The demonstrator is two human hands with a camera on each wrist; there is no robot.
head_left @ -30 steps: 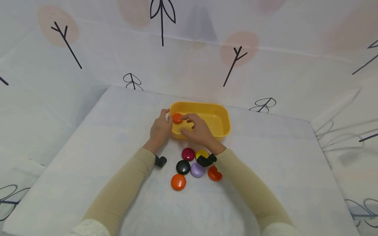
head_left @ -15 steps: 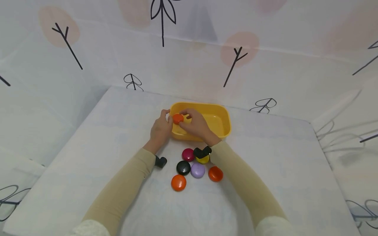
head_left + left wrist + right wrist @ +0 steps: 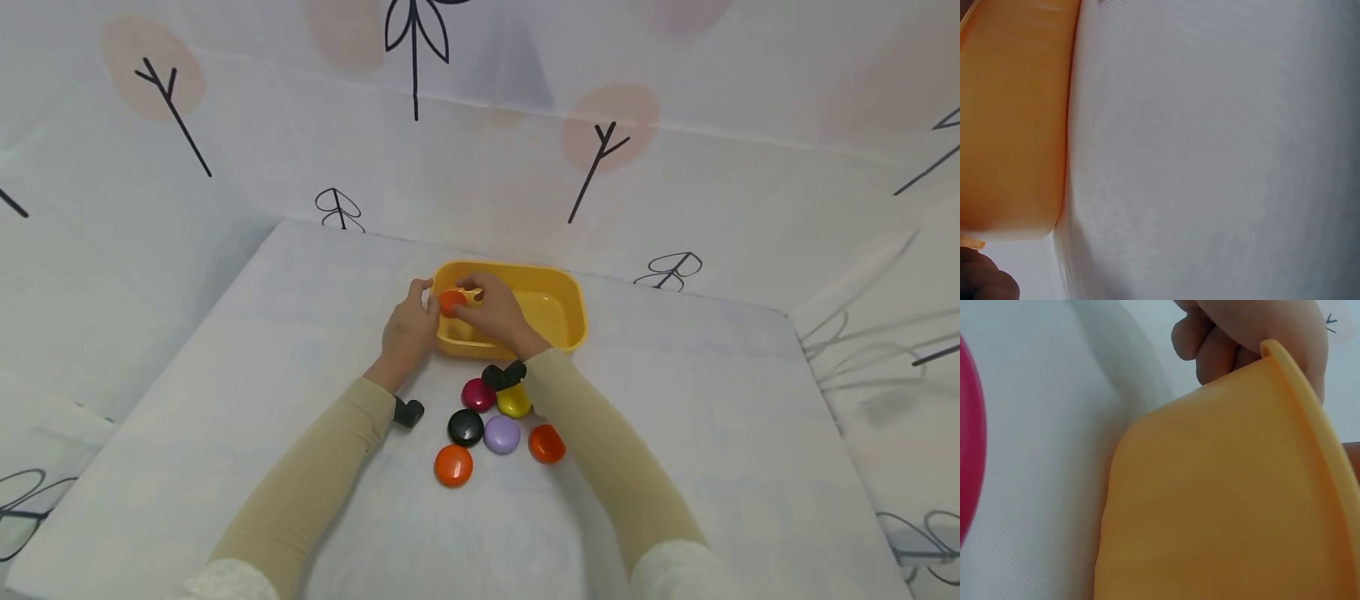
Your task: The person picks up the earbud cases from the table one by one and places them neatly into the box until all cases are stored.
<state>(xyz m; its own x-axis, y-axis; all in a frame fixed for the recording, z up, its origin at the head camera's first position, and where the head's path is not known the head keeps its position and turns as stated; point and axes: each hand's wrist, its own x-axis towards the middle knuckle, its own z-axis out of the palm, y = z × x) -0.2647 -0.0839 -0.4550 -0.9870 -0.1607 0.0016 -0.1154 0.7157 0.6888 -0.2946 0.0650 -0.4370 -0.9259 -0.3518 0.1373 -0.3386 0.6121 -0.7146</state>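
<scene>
A yellow plastic bin (image 3: 551,308) stands at the back middle of the table. My left hand (image 3: 408,333) grips its left end, thumb over the rim and the other fingers curled outside. In the right wrist view, the curled fingers of that left hand (image 3: 1254,331) show beside the bin wall (image 3: 1210,487). My right hand (image 3: 495,312) reaches over the bin's front edge and pinches a glossy orange-red disc (image 3: 452,302) at the left inside. Part of that disc is hidden behind the thumb. The left wrist view mostly shows the bin's side (image 3: 1016,125).
Several glossy discs lie in front of the bin: crimson (image 3: 477,394), yellow (image 3: 513,402), black (image 3: 465,427), lilac (image 3: 502,434), orange (image 3: 453,465) and red-orange (image 3: 546,443). My right sleeve (image 3: 600,442) passes close over the red-orange one. A patterned cloth wall (image 3: 480,167) rises behind the table.
My right hand has moved slightly left and closed its fingers on the orange-red disc in the bin. The left hand has stayed at the bin's left end.
</scene>
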